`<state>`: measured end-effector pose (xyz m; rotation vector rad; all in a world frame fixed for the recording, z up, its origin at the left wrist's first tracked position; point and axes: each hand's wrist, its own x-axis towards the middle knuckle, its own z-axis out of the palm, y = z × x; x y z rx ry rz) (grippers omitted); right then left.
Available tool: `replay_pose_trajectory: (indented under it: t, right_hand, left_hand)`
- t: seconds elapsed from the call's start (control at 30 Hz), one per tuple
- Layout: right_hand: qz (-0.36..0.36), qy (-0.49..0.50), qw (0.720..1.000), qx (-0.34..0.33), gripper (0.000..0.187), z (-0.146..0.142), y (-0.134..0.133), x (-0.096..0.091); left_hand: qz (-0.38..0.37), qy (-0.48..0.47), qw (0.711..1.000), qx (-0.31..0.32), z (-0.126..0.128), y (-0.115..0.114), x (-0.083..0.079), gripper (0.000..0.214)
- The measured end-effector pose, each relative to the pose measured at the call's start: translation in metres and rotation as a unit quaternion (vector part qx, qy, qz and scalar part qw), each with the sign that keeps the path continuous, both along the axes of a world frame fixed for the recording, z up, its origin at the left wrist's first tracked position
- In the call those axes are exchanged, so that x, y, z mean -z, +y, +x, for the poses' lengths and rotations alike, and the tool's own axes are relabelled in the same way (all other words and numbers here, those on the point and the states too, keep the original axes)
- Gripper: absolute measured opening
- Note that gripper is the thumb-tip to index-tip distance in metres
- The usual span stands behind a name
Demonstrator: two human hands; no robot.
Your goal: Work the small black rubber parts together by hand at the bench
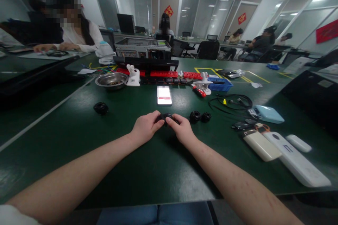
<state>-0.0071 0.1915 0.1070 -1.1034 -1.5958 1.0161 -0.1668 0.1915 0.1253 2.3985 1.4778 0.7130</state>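
My left hand [148, 126] and my right hand [182, 128] meet over the middle of the table. Both pinch a small dark piece [168, 116], which looks like part of a coiled black cable; the fingers hide much of it. Right of my right hand lie a coiled black bundle [195, 116] and a smaller black bundle [206, 116]. Another black bundle [101, 108] rests off to the left. Just beyond my hands a phone [164, 95] with a lit screen lies on the table.
Farther back are a metal bowl [111, 81], red power strips [163, 74], a blue tray [220, 85] and an open metal case [144, 49]. Loose black cables [232, 102], a light-blue box [269, 114] and a long white device [297, 160] lie right. A co-worker [76, 35] sits at left.
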Motion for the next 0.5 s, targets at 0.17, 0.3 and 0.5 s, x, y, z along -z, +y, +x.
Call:
replay_pose_trajectory:
  t: [0.17,0.3,0.5]
  right_hand:
    - [-0.027,-0.022,0.998,-0.046,0.029,0.003,0.0,-0.004]
    - [-0.104,-0.013,0.987,-0.119,0.038,0.008,0.003,-0.006]
    - [-0.109,0.01,0.99,-0.09,0.034,0.007,0.003,-0.006]
  left_hand:
    - [0.015,-0.031,0.998,0.05,-0.005,0.004,0.003,0.044]
    - [0.016,-0.029,0.994,0.102,-0.011,0.009,0.005,0.046]
    - [-0.014,0.03,0.995,0.092,-0.01,0.007,-0.001,0.044]
